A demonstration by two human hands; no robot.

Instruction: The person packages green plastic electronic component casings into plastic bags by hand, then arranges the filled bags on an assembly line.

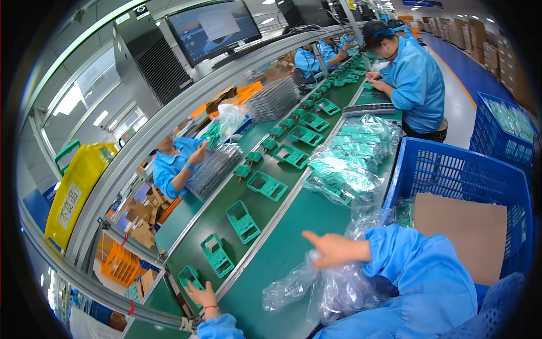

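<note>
1. The left hand (202,295) rests flat, fingers together, against a green moulded plastic frame (191,277) at the conveyor's near edge — a nudge could knock it askew.
2. The right hand (330,249), fingers spread, presses on crumpled clear plastic bags (327,285); they could slide off.
3. At one o'clock, bagged green parts (350,164) are heaped beside a blue plastic crate (451,169) — prone to slumping.

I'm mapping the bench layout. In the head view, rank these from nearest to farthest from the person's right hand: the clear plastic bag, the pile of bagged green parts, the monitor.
From the right hand:
1. Clear plastic bag, touching, just below it.
2. Pile of bagged green parts, up the bench.
3. Monitor, far, upper left on the shelf.
</note>
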